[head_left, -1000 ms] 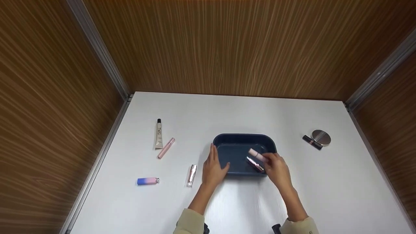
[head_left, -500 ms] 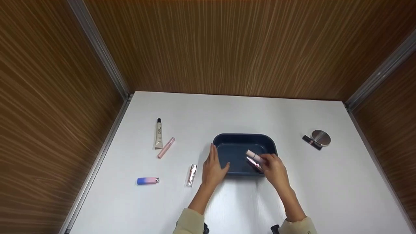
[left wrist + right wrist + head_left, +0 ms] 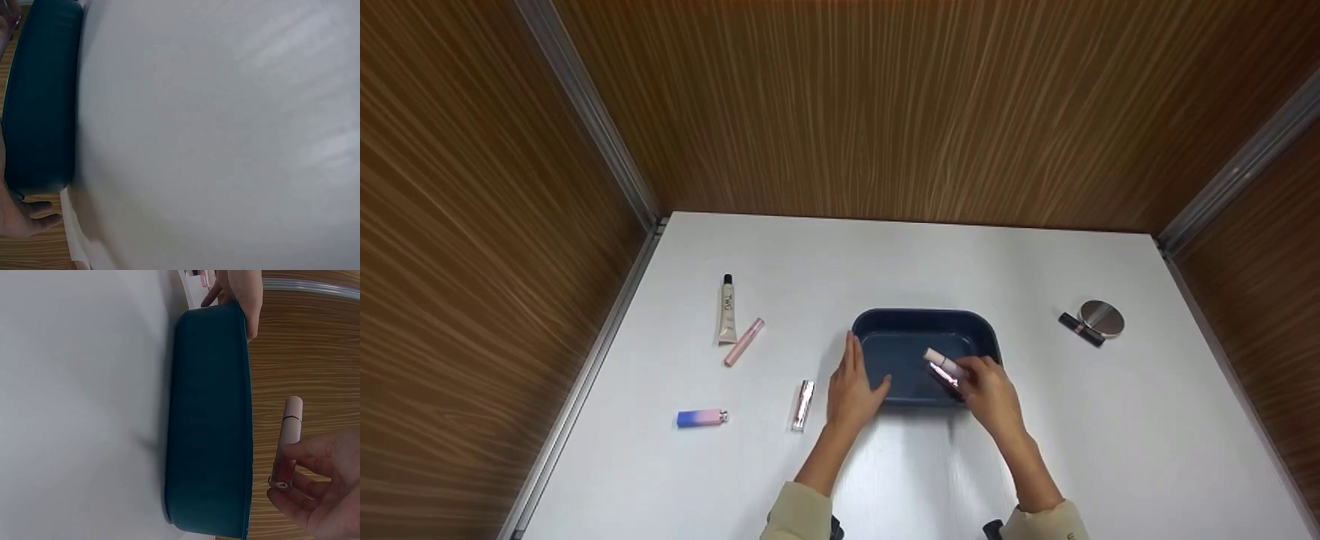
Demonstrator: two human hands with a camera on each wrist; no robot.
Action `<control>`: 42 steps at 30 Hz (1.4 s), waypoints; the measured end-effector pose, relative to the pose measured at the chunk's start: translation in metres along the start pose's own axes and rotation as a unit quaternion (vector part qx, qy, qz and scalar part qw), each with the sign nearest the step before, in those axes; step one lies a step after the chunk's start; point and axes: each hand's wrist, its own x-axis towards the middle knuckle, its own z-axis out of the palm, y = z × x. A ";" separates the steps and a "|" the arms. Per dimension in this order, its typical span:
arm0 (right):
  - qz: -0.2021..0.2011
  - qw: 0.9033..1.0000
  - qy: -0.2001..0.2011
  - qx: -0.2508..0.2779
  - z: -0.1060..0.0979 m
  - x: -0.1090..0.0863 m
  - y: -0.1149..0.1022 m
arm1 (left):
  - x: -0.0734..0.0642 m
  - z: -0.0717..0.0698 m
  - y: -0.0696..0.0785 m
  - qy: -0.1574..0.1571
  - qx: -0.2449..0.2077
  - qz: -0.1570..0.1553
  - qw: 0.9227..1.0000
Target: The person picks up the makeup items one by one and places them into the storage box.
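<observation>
A dark blue rectangular tray (image 3: 896,356) stands on the white table. My left hand (image 3: 853,386) holds its left end, fingers along the outer wall and thumb over the rim. Above the tray's right front part, my right hand (image 3: 988,390) pinches a lip gloss tube (image 3: 941,361) between thumb and fingers. In the right wrist view, that lip gloss (image 3: 289,433) shows a pale pink cap and a clear reddish end. Below it in the tray lies a shiny pinkish lipstick (image 3: 936,373), partly hidden by the right hand.
Left of the tray lie a silvery lipstick tube (image 3: 803,405), a blue-pink lipstick (image 3: 701,418), a slim pink tube (image 3: 744,343) and a beige squeeze tube (image 3: 727,311). A round compact (image 3: 1101,318) and a black tube (image 3: 1081,330) lie far right. Wood-grain panels (image 3: 855,112) enclose the table.
My right hand has shifted slightly left with the lip gloss, which now covers more of the lipstick in the tray. My left hand and the tray stay in place.
</observation>
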 end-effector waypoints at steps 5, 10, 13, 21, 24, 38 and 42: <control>-0.011 1.000 0.007 0.002 0.002 0.001 -0.001 | 0.000 -0.001 0.000 -0.002 -0.002 -0.001 1.000; -0.014 1.000 0.006 0.001 0.005 0.000 0.000 | -0.001 0.000 -0.001 -0.005 0.004 -0.005 1.000; -0.013 1.000 0.005 0.001 0.006 0.000 0.001 | -0.001 0.000 -0.001 -0.011 0.001 -0.009 1.000; -0.003 1.000 -0.003 0.004 0.009 -0.001 0.001 | -0.002 -0.001 0.000 -0.005 -0.002 -0.003 1.000; 0.004 1.000 -0.010 0.004 0.010 -0.001 0.002 | -0.001 -0.001 0.000 0.001 -0.001 -0.001 1.000; -0.010 1.000 -0.009 -0.010 0.014 -0.004 0.006 | -0.002 0.000 0.001 0.004 0.008 0.004 1.000; -0.005 1.000 -0.020 -0.009 0.014 -0.004 0.007 | -0.001 -0.001 0.001 0.010 0.008 0.007 1.000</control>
